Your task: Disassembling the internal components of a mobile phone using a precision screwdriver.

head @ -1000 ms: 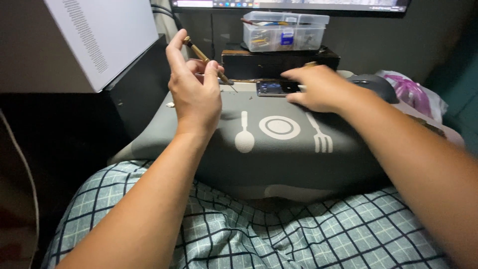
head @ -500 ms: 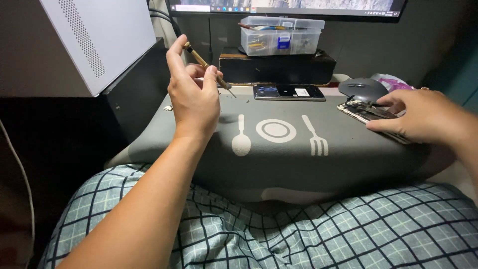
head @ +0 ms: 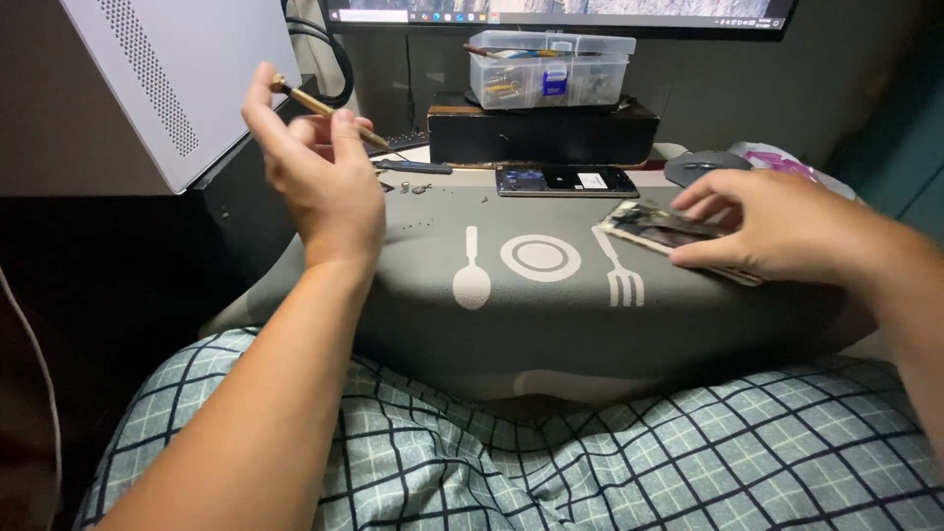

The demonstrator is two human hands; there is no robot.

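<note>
My left hand (head: 320, 182) is raised over the left side of a grey mat (head: 551, 305) printed with a spoon, plate and fork. Its fingers hold a thin brass-coloured screwdriver (head: 320, 103), tip pointing right and down. My right hand (head: 772, 226) rests on the mat's right side, gripping an opened phone body (head: 654, 228) that lies flat with its insides showing. A second phone (head: 565, 180) with a dark screen lies at the mat's far edge. Small screws and parts (head: 413, 187) are scattered near the left hand.
A black box (head: 541, 138) stands behind the mat with a clear plastic parts case (head: 549, 69) on top, under a monitor. A white perforated computer case (head: 167, 79) leans at the left. A grey mouse (head: 703, 165) sits at the back right. Checked fabric (head: 551, 462) covers my lap.
My right hand moved from the middle of the mat to the right, took the opened phone body and drew it toward the centre. My left hand kept the screwdriver, lifting slightly.
</note>
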